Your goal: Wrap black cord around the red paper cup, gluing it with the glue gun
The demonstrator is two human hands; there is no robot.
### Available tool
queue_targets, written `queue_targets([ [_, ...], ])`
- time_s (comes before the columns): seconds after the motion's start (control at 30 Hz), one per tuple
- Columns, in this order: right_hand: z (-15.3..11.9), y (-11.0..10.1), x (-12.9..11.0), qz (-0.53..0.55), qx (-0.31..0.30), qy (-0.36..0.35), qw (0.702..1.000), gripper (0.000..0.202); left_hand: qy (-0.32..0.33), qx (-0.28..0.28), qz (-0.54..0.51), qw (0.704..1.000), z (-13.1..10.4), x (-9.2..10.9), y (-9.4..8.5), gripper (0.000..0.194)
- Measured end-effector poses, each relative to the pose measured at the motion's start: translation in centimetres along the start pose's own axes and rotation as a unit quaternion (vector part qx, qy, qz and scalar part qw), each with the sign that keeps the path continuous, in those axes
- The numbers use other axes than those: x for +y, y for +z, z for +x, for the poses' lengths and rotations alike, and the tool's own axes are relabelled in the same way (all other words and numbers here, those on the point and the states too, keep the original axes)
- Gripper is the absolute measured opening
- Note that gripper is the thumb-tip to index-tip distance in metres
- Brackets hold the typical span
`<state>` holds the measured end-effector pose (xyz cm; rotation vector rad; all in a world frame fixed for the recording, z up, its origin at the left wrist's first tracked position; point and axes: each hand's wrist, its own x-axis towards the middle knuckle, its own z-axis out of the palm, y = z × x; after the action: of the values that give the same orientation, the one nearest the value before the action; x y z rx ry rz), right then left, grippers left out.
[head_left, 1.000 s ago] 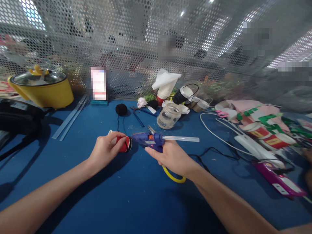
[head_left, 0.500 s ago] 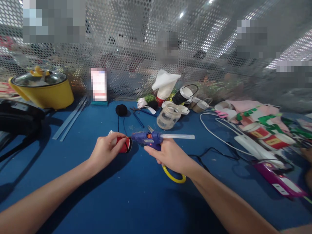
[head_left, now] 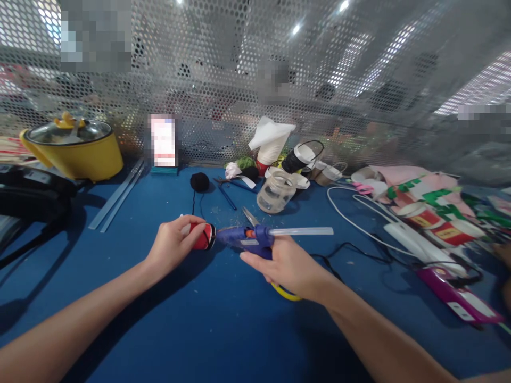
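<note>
My left hand (head_left: 173, 242) is closed around a red and white paper cup (head_left: 203, 238) lying on its side, with black yarn wound at its right end. From there the yarn runs back to a black yarn ball (head_left: 199, 182). My right hand (head_left: 289, 266) grips a blue hot glue gun (head_left: 245, 238), its nozzle pointing left at the cup's yarn-wound end, touching or very near it. A clear glue stick (head_left: 303, 231) juts from the gun's back. Scissors with a yellow handle (head_left: 286, 293) lie partly hidden beneath my right hand, blades showing behind the gun.
Behind stand a clear plastic jar (head_left: 276, 192), stacked white cups (head_left: 271, 149) and pliers (head_left: 227, 194). A yellow pot (head_left: 80, 154) and clear strips (head_left: 117, 194) are at left. On the right lie a white power strip (head_left: 419, 244), cables, a purple box (head_left: 459, 298) and red cups (head_left: 451, 231).
My right hand has drawn the glue gun slightly right and down, and more of the scissor blades shows. My left hand keeps the cup in nearly the same place.
</note>
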<state>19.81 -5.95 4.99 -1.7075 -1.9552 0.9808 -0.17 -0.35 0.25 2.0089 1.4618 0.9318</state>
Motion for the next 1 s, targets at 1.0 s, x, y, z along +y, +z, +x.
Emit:
queue_targets([
  [1.0, 6.3, -10.4, 5.9, 0.180, 0.195, 0.154, 0.952, 0.044, 0.124, 0.056, -0.006, 0.991, -0.6, 0.7, -0.8, 0.023],
])
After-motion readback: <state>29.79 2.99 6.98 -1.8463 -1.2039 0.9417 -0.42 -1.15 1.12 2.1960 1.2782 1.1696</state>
